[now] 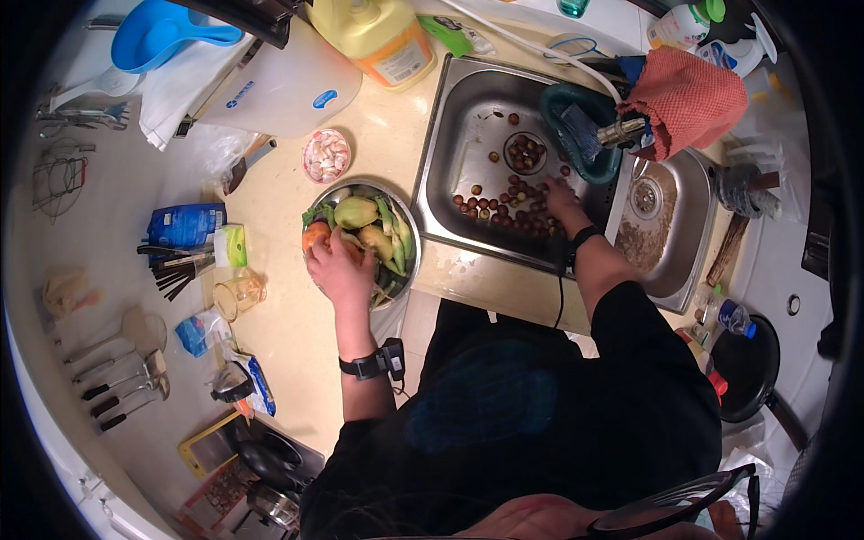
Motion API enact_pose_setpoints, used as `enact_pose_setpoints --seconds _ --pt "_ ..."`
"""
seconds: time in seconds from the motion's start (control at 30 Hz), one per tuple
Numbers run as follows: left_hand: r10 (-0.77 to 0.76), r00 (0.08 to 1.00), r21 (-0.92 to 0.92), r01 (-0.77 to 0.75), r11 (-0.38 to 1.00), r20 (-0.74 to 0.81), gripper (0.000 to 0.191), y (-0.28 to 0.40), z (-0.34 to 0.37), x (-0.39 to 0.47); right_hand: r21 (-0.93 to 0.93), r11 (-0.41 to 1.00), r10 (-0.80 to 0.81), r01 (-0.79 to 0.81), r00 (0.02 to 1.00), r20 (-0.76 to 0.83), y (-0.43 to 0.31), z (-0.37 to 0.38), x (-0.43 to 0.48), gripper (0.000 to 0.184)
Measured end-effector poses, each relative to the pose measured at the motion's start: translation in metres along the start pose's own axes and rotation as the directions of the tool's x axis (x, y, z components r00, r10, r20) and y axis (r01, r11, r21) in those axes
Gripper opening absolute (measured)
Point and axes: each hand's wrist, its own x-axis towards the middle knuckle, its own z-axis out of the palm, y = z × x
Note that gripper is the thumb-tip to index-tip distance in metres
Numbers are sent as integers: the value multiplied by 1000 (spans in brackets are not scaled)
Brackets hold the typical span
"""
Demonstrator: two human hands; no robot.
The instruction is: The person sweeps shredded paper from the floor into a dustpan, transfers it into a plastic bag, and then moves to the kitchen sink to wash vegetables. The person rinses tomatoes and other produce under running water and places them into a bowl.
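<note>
My left hand rests over the vegetables in a round metal bowl on the counter, its fingers on an orange-red vegetable; whether it grips it is unclear. A yellow-green vegetable and long green pods lie beside it. My right hand reaches into the steel sink among small reddish-brown round fruits; its fingertips are hard to make out. More of these fruits sit over the drain. A teal plastic basin stands in the sink's back right corner.
A small bowl of peeled garlic cloves stands behind the metal bowl. A yellow jug is behind the sink. A faucet with a red cloth reaches over the divider beside a smaller basin. A glass cup is at the left.
</note>
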Motion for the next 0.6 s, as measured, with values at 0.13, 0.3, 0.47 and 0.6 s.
enact_pose_setpoints --seconds 0.13,0.3,0.47,0.6 --pt "241 964 -204 -260 944 -117 61 63 15 9 144 962 -258 231 943 209 -26 6 -28 38" --pt "471 882 -592 -388 706 -15 43 153 78 11 338 936 -170 -99 713 681 -48 4 -50 42" --pt "436 549 -697 492 521 713 38 215 179 -2 279 957 -239 85 774 586 -50 5 -58 41" --pt "497 423 -653 489 579 757 34 231 225 -14 627 690 -210 -363 729 652 -44 -16 -66 33"
